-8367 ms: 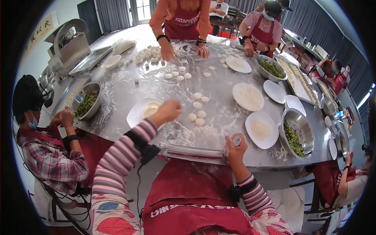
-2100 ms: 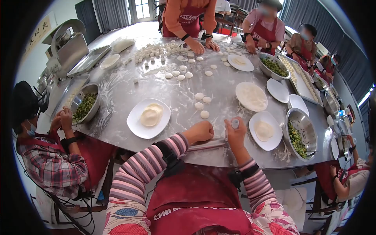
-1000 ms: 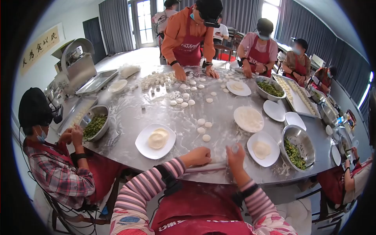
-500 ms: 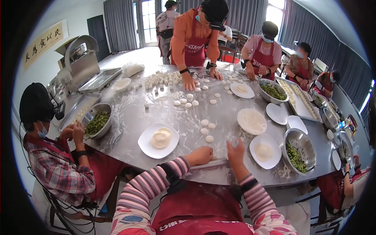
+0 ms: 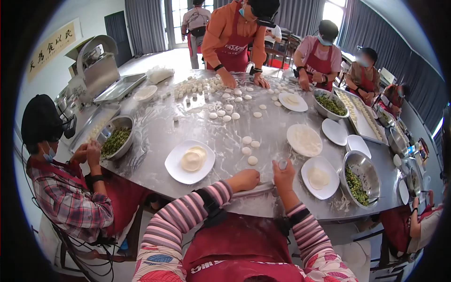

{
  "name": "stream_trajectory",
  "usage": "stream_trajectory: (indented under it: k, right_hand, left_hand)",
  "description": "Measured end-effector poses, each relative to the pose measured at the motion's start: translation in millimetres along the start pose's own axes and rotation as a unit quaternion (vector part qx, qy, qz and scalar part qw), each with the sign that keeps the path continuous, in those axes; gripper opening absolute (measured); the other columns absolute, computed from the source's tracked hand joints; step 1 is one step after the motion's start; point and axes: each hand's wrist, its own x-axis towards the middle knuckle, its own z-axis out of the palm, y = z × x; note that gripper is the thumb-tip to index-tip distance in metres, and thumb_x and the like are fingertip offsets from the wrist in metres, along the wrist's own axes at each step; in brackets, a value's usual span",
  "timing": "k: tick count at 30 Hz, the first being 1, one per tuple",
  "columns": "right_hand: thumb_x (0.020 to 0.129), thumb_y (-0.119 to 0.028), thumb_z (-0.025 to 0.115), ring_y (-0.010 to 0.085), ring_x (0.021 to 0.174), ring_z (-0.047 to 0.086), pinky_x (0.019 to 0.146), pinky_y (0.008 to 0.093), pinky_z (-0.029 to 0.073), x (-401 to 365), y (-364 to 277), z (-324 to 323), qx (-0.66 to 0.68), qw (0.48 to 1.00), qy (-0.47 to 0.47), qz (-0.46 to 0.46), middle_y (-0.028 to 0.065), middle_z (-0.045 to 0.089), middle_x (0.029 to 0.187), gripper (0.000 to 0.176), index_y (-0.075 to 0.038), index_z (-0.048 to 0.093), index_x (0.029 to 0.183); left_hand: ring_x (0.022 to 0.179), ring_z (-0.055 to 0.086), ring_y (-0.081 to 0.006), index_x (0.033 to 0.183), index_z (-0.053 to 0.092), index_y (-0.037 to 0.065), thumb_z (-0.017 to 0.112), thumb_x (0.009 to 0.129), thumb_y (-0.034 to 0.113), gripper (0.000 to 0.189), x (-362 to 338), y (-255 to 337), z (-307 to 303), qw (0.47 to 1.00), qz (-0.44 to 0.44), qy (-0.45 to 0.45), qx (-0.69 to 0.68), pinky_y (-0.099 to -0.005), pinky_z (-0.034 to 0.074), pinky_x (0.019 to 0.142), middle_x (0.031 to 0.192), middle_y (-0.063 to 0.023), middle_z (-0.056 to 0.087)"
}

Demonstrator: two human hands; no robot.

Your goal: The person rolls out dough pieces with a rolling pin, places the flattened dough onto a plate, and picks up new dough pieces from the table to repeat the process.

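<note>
My left hand (image 5: pixel 245 180) is closed at the near edge of the steel table, its fingers curled down; what they hold, if anything, is hidden. My right hand (image 5: pixel 283 176) is wrapped around a rolling pin (image 5: pixel 283 164), whose round greyish end shows above the fist. Between the hands a pale floury strip (image 5: pixel 256 189) lies along the table edge. Just beyond them sit several small flattened dough pieces (image 5: pixel 246 151). To the left, a white plate (image 5: pixel 174 172) carries stacked round wrappers (image 5: pixel 193 159). Another plate (image 5: pixel 330 188) at the right carries a wrapper (image 5: pixel 318 178).
Steel bowls of green filling stand at the right (image 5: pixel 374 175) and left (image 5: pixel 126 149). A floury round disc (image 5: pixel 304 140) lies right of centre. Across the table, a person in orange (image 5: pixel 233 33) handles dough near many small dough balls (image 5: pixel 192 89). A person in plaid (image 5: pixel 70 197) sits at left.
Both my hands have shifted slightly away from my body. The rolling pin's end now shows clearly above my right fist. The person in orange has moved a hand among the dough pieces.
</note>
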Motion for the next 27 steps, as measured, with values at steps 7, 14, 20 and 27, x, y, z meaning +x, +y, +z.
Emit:
stream_trajectory:
  k: [7, 14, 20, 27]
  right_hand:
    - [0.070, -0.011, 0.069, 0.0339, 0.052, 0.050, 0.050, 0.0383, 0.039, -53.4, 8.8, -42.2, 0.072, 0.996, -0.017, 0.052, 0.0174, 0.052, 0.059, 0.022, -0.002, 0.050, 0.076]
    - [0.070, -0.008, 0.069, 0.0297, 0.051, 0.049, 0.050, 0.0356, 0.040, 4.8, -8.3, -0.8, 0.033, 0.999, -0.023, 0.009, 0.0158, 0.052, 0.059, 0.020, -0.001, 0.051, 0.077]
    - [0.070, -0.006, 0.068, 0.0291, 0.051, 0.050, 0.050, 0.0360, 0.040, -62.6, 12.9, -45.7, 0.094, 0.992, -0.014, 0.085, 0.0159, 0.053, 0.060, 0.019, -0.002, 0.051, 0.077]
    - [0.072, -0.010, 0.067, 0.0331, 0.054, 0.052, 0.052, 0.0373, 0.041, -3.6, -10.4, -4.8, -0.014, 0.999, 0.026, -0.043, 0.0168, 0.054, 0.062, 0.020, -0.001, 0.051, 0.080]
  left_hand:
    - [0.076, 0.058, -0.0347, 0.078, 0.060, 0.001, 0.055, 0.069, 0.015, 0.018, -17.8, -4.0, -10.4, 0.997, 0.003, -0.047, -0.053, -0.0416, 0.044, 0.067, 0.078, -0.0201, 0.061]
    - [0.079, 0.057, -0.0378, 0.080, 0.059, -0.001, 0.055, 0.069, 0.014, 0.019, 3.0, -0.8, 3.7, 0.999, -0.030, -0.016, -0.035, -0.0425, 0.044, 0.069, 0.079, -0.0225, 0.060]
    - [0.077, 0.057, -0.0360, 0.080, 0.059, 0.000, 0.054, 0.071, 0.015, 0.018, -9.6, -6.8, 0.0, 0.998, -0.014, -0.047, -0.043, -0.0407, 0.044, 0.069, 0.080, -0.0213, 0.059]
    - [0.076, 0.058, -0.0369, 0.077, 0.061, 0.000, 0.057, 0.069, 0.015, 0.017, -4.2, 5.1, 1.0, 0.996, -0.041, -0.016, -0.082, -0.0419, 0.044, 0.068, 0.077, -0.0218, 0.061]
